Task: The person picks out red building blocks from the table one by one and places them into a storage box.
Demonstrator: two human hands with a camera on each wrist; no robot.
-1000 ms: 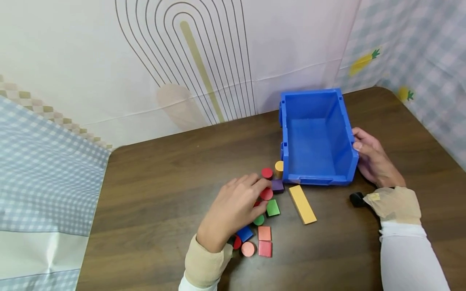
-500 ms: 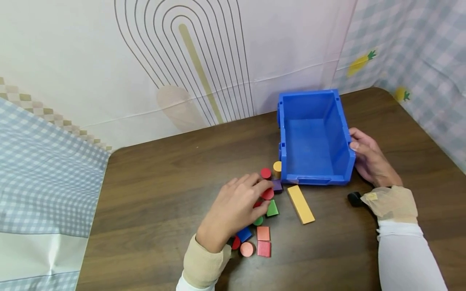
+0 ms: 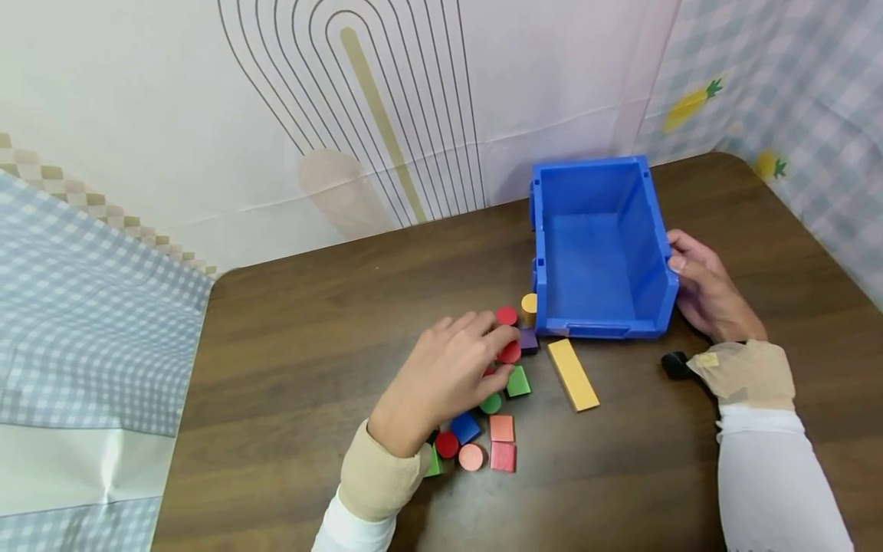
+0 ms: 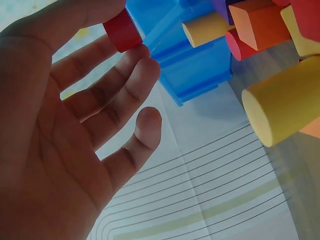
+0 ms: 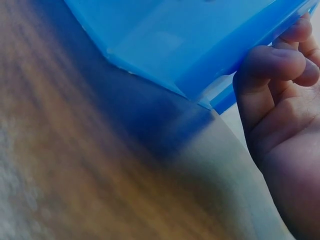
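My left hand (image 3: 444, 368) pinches a red cylinder block (image 4: 123, 31) between thumb and forefinger, with the other fingers spread loosely. It hovers over a cluster of wooden blocks, among them a purple block (image 3: 528, 341), a green block (image 3: 517, 381), a green cylinder (image 3: 490, 403) and a second red cylinder (image 3: 507, 315). Some blocks are partly hidden under this hand. On the right, my right hand (image 3: 713, 287) grips the right wall of a blue plastic bin (image 3: 607, 330), thumb at the rim. The bin's visible floor is bare.
A long yellow block (image 3: 574, 376) lies in front of the bin, and a yellow cylinder (image 3: 530, 305) stands against its left side. Nearer me are a blue block (image 3: 465, 428), an orange block (image 3: 502, 428) and a pink cylinder (image 3: 471, 458). Patterned cloth (image 3: 386, 115) hangs behind the wooden table.
The left wrist has shifted slightly left, uncovering a green block and more of a red cylinder beside it. The right hand stays on the bin. The head view has tilted a little.
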